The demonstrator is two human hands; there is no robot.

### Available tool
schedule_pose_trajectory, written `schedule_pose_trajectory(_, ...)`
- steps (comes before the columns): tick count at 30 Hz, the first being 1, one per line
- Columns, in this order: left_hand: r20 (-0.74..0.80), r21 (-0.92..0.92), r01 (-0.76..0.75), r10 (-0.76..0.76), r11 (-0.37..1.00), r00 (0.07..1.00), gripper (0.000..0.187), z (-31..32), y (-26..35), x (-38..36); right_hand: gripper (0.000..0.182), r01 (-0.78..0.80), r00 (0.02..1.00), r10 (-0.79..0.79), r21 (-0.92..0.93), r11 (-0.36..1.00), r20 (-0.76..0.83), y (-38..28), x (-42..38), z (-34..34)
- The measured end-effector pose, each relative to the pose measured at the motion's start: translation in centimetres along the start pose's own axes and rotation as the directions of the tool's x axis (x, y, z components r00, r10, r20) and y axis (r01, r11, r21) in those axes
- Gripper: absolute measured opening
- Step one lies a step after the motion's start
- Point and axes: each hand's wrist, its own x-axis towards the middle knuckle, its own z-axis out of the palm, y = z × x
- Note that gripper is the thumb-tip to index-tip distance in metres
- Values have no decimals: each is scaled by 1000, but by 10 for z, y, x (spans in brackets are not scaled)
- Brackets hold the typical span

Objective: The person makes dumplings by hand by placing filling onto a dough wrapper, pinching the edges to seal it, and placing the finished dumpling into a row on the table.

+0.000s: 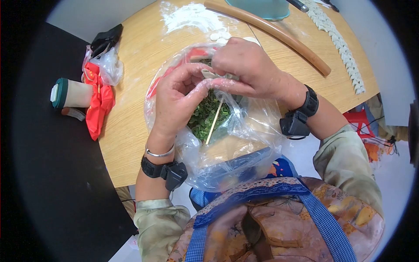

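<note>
Over one clear plastic bag (239,126) of chopped greens (201,118): two hands, one dough wrapper (209,74).
Left hand (174,94) and right hand (251,67) clamp the dough wrapper between their fingers. One chopstick (214,122) lies over the greens; one rolling pin (273,33) and one dumpling row (339,43) lie beyond.

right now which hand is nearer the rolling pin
Right. The right hand is just this side of the rolling pin; the left hand is farther, down to the left.
</note>
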Motion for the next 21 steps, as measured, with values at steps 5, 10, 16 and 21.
schedule_pose_trajectory(5, 3, 27, -42, 42, 999, 999, 23, 1, -2, 0, 21, -120, 992, 123, 82, 989, -29, -6, 1, -4)
schedule_pose_trajectory(10, 3, 49, -40, 39, 998, 999, 23, 0, -5, 1, 17, -41, 996, 49, 101, 994, -77, -3, 1, 3)
schedule_pose_trajectory(16, -6, 56, -67, 67, 996, 998, 23, 1, -7, 1, 20, -156, 986, 161, 133, 979, -30, -6, 1, -3)
schedule_pose_trajectory(21, -10, 177, -123, 127, 976, 992, 22, 0, -9, 0, 18, -149, 986, 142, 82, 985, 85, 0, -1, -1)
